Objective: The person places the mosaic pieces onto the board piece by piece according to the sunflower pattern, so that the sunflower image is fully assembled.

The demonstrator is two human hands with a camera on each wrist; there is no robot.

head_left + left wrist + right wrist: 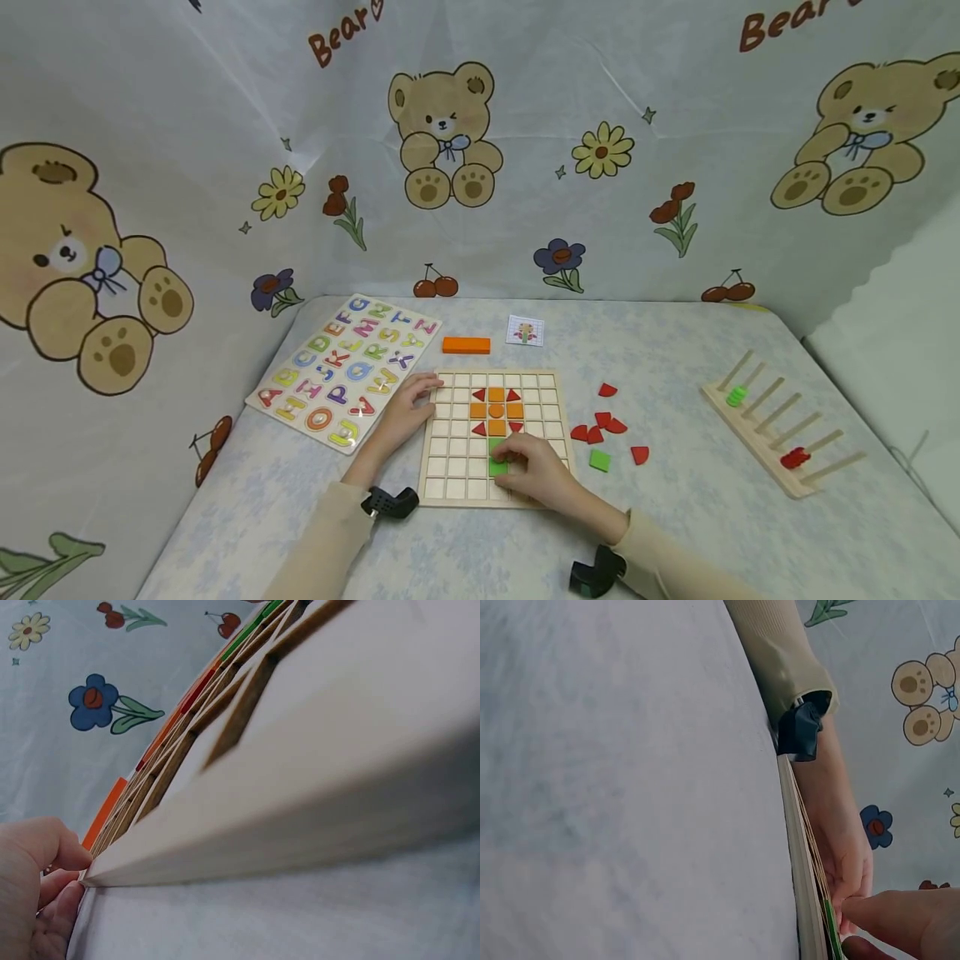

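Note:
A wooden grid board (447, 489) lies on the table with several coloured tiles in its cells. Orange squares surround an orange circle (496, 411), with red quarter-circle pieces (478, 395) at the corners. Below them are green square tiles (497, 469), partly hidden by my right hand (542, 471). Its thumb and index finger pinch the lower green tile by its edges; the right wrist view shows the green edge (830, 927) beside the fingers. My left hand (405, 414) grips the board's left edge near the far corner, thumb and fingers around the rim in the left wrist view.
Loose red quarter-circles (616, 426) and a green square (599, 460) lie right of the board. An alphabet puzzle (300, 427) lies left. Behind are an orange block (466, 345) and a pattern card (525, 331). A pegged wooden rack (765, 454) stands far right.

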